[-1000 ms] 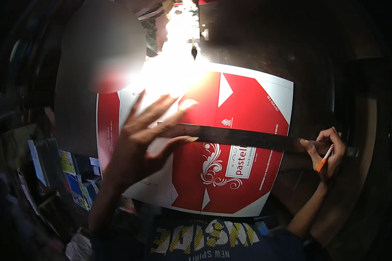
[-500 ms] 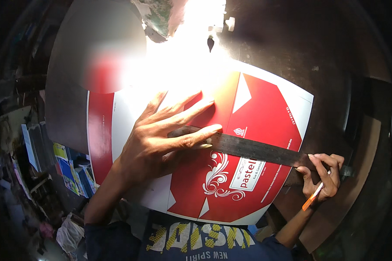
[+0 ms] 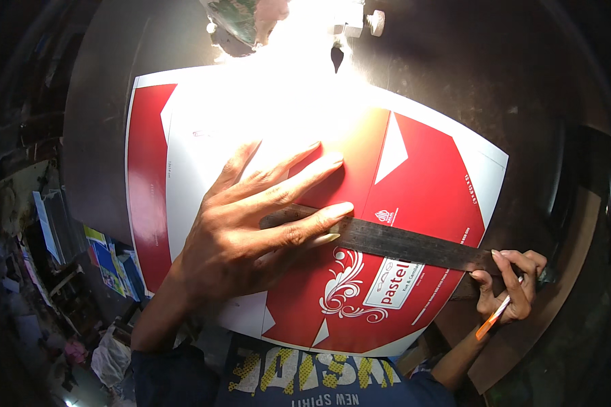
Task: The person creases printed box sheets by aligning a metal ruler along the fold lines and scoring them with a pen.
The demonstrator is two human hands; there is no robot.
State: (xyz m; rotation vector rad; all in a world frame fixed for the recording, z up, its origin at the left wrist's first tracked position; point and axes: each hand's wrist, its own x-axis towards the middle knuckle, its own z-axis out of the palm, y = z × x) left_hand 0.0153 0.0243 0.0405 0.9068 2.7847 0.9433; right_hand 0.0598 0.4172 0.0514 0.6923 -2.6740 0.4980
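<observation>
A large printed sheet of red and white card (image 3: 428, 163) lies on the dark work surface, with white corner shapes and a curling white ornament. Across it rests a dark flat ruler (image 3: 414, 245), slanting down to the right. My left hand (image 3: 251, 224) is spread over the sheet, its thumb and forefinger side lying on the ruler's left end, which it partly hides. Beyond the sheet's right edge, my right hand (image 3: 512, 285) pinches the ruler's other end between thumb and fingertips. A slim orange-and-white pen-like tool (image 3: 492, 322) is tucked in that same hand.
Strong glare washes out the sheet's far middle. Above it is a metal fitting with a screw knob (image 3: 375, 24) and a dark pointed part (image 3: 337, 60). Books or booklets (image 3: 112, 264) stand at the left, near a crumpled plastic bag (image 3: 110, 359). A brown board (image 3: 543, 319) lies at the right.
The view has shifted slightly, and the sheet's far left corner now shows. Both hands keep their places on the ruler, with the sheet under it.
</observation>
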